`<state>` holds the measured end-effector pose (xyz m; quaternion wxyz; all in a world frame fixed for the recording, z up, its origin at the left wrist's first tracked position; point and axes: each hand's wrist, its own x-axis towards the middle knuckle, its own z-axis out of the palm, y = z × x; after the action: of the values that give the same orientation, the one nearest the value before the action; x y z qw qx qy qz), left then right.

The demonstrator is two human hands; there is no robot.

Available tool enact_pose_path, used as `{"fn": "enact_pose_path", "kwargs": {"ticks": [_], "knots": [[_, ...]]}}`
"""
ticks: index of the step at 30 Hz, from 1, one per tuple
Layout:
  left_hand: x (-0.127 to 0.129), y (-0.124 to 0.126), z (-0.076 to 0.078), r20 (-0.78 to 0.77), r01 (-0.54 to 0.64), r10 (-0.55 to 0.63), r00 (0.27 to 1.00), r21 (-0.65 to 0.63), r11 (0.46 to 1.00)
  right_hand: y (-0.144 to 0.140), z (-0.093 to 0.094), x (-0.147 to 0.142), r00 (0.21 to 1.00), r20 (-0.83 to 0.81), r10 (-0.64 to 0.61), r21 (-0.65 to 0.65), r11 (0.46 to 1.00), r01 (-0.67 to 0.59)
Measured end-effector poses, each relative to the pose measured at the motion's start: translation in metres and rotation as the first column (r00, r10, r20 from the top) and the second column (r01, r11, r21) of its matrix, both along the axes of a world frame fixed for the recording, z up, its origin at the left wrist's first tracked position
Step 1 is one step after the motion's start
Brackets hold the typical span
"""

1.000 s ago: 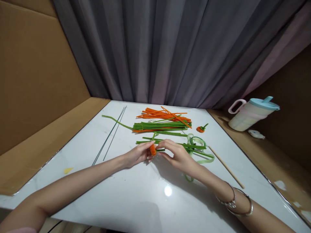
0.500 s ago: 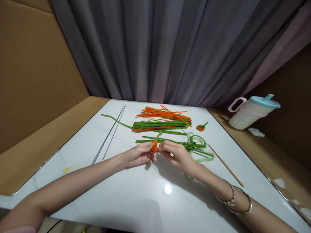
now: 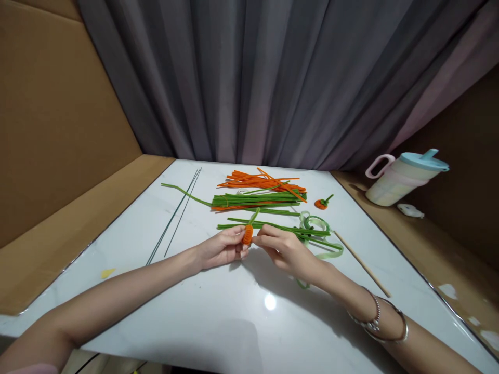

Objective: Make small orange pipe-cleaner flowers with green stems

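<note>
My left hand (image 3: 222,250) pinches a small coil of orange pipe cleaner (image 3: 247,235) between thumb and fingers. A green pipe cleaner stem (image 3: 254,216) sticks up from its top, folded double. From the other side, the closed fingertips of my right hand (image 3: 286,250) pinch at the coil's lower right edge; the exact bit between them is hidden. Just behind both hands lie several loose green pipe cleaners (image 3: 273,227). A finished-looking orange piece with a green top (image 3: 321,203) rests farther back on the right.
Bundles of orange pipe cleaners (image 3: 265,180) and green pipe cleaners (image 3: 257,199) lie at the back. Green tape (image 3: 316,223) and a wooden stick (image 3: 362,264) are at right, thin dark wires (image 3: 175,214) at left. A lidded cup (image 3: 403,179) stands on cardboard beyond the right edge.
The orange coil has turned slightly in my left fingers, and its green stem stands a little more upright. My right hand has shifted only slightly beside it.
</note>
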<state>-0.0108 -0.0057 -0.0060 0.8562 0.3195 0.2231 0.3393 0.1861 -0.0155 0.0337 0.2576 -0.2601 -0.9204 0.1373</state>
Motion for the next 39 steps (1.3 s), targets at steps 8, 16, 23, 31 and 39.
{"fn": "enact_pose_path", "kwargs": {"ticks": [8,16,23,31,39], "knots": [[0.0,0.002,0.007,-0.206,-0.004,0.026,0.978,0.105,0.994,0.003,0.0,0.001,0.995,0.088,-0.041,-0.088,0.995,0.049],[0.004,-0.003,0.01,-0.278,-0.077,0.103,0.955,0.104,0.992,-0.002,0.0,-0.001,0.969,0.228,-0.099,0.044,0.995,0.091],[0.009,-0.007,0.014,-0.289,-0.2,0.226,0.93,0.117,0.973,-0.012,-0.005,-0.007,0.895,0.394,-0.21,0.183,0.972,0.148],[0.009,-0.007,0.012,-0.264,-0.22,0.235,0.935,0.086,0.972,-0.01,-0.008,-0.007,0.908,0.386,-0.163,0.119,0.985,0.126],[0.013,-0.01,0.012,-0.368,-0.168,0.212,0.905,0.147,0.975,-0.008,-0.004,-0.009,0.907,0.401,-0.125,0.01,0.991,0.132]]}}
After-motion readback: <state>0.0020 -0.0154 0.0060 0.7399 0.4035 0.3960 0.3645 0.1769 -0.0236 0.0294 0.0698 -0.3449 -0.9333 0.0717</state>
